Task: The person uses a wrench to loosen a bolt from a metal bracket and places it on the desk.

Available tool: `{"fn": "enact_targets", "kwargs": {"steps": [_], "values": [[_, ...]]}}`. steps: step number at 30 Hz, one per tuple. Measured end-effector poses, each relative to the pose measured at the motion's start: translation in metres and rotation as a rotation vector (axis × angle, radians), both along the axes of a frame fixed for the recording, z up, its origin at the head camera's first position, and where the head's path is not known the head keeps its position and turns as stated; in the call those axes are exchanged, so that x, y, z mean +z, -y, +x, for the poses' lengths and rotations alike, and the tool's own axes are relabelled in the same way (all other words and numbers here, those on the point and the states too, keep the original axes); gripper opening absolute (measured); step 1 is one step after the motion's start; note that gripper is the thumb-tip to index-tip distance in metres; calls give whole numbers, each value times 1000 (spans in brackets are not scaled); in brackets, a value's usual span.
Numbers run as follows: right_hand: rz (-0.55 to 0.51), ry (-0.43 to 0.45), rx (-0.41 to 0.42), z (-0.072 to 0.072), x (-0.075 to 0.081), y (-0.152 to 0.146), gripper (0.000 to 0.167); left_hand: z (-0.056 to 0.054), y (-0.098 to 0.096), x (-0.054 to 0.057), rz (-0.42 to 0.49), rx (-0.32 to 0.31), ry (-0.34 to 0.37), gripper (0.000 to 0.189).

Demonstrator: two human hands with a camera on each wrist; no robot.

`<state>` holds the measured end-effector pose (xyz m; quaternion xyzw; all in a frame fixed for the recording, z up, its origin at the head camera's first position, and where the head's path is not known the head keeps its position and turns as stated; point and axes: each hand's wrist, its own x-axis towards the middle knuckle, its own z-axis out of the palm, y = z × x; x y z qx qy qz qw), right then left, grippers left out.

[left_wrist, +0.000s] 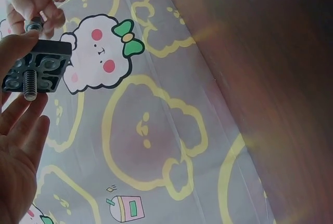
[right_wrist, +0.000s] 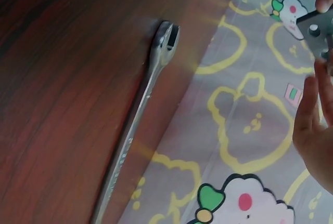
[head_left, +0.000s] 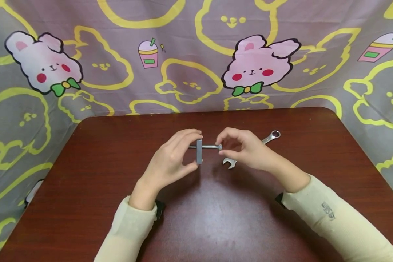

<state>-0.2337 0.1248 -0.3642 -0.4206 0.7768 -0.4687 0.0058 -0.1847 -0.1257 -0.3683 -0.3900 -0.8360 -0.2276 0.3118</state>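
Note:
My left hand grips a grey square plate by its upper and lower edges, holding it upright above the table. A metal bolt passes through the plate's middle. In the left wrist view its threaded end sticks out from the plate's ribbed face, with round recesses near the corners. My right hand pinches the hexagonal end of the bolt between thumb and fingers, right of the plate. Beneath the right hand lies a combination wrench, its middle hidden by that hand.
The dark brown table has rounded far corners. Behind it and along its sides hangs a patterned cloth. In the right wrist view the wrench's shaft lies flat on the wood.

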Motion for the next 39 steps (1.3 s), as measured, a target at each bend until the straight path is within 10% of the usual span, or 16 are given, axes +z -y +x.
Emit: {"fn": "enact_targets", "kwargs": {"steps": [6, 19, 39], "values": [[-36, -216, -18, 3, 1, 1, 27, -1, 2, 1, 1, 7, 14, 64], [234, -94, 19, -11, 8, -15, 31, 0, 0, 0, -50, -10, 10, 61], [73, 7, -25, -1, 1, -7, 25, -2, -2, 2, -32, 5, 2, 64]]}}
